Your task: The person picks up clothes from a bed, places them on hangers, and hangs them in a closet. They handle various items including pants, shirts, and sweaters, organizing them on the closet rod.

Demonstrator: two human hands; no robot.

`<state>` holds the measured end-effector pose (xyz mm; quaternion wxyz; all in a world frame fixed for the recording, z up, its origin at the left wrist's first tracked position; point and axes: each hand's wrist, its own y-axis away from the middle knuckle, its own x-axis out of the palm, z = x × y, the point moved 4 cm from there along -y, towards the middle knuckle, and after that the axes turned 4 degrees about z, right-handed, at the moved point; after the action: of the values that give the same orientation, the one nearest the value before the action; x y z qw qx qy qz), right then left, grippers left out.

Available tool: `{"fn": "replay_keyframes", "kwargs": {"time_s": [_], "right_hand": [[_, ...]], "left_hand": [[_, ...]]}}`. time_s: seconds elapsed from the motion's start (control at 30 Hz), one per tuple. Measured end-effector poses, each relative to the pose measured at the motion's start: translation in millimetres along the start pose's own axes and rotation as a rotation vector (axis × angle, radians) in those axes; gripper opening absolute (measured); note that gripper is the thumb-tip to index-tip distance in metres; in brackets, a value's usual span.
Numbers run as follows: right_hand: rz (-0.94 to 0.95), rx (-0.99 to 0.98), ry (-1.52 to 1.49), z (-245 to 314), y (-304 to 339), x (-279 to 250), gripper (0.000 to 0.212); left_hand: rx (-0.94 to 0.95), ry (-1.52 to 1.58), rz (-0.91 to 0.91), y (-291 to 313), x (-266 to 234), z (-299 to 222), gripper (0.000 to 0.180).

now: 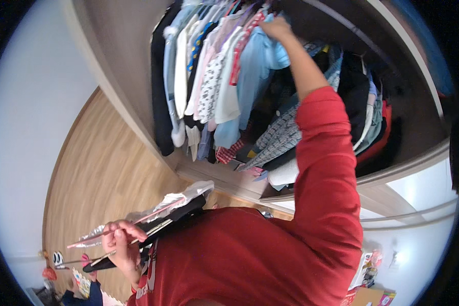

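My right hand [277, 28] reaches up into the wardrobe and closes on the top of a light blue garment [252, 64] at the right end of a row of hanging clothes. Low on the left, my left hand [121, 249] grips several hangers, among them a pink hanger [160, 209]. A crinkled white, partly see-through piece [196, 190] and a black garment [189, 208] hang along them, close to my body. Just left of my right hand is a red patterned garment [238, 56]. My right fingertips are partly hidden.
The wardrobe [115, 84] has pale edges. More clothes [364, 97] fill its right side, and a grey patterned garment [278, 132] slants down inside. Behind me lies a wooden floor [86, 168]. At the lower left, another person's dark sleeve [91, 295] shows near scattered small things.
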<state>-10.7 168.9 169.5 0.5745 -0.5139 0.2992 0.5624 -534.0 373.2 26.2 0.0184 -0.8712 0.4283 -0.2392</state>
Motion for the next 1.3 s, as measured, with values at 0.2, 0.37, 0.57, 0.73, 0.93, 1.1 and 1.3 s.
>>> {"fn": "replay_keyframes", "kwargs": {"time_s": [0.2, 0.37, 0.57, 0.73, 0.93, 1.1, 1.3], "right_hand": [[-0.261, 0.251, -0.244, -45.5, 11.2, -31.4, 0.043], [-0.409, 0.125, -0.165, -135.3, 39.9, -67.6, 0.043], [-0.456, 0.140, -0.228, -163.7, 55.6, -78.2, 0.041], [-0.518, 0.248, -0.227, -147.9, 64.2, -78.8, 0.037], [-0.478, 0.252, -0.273, -135.7, 78.5, -83.6, 0.030], [-0.592, 0.271, -0.099, -190.4, 70.8, -88.1, 0.030], [-0.844, 0.069, 0.005, -197.3, 94.7, -90.7, 0.021]], "left_hand": [[0.052, 0.055, 0.078, 3.1, -4.1, -7.1, 0.019], [0.021, 0.061, -0.072, -5.0, -12.5, 0.9, 0.015], [-0.086, 0.087, 0.047, -7.2, -2.3, 1.1, 0.019], [-0.087, 0.104, 0.115, -13.9, -5.2, 2.7, 0.020], [-0.056, 0.011, 0.016, -14.2, -25.1, 4.2, 0.025], [-0.063, -0.036, 0.041, -17.1, -10.6, 2.3, 0.016], [-0.118, 0.042, 0.160, -22.4, 9.4, -0.6, 0.009]]}}
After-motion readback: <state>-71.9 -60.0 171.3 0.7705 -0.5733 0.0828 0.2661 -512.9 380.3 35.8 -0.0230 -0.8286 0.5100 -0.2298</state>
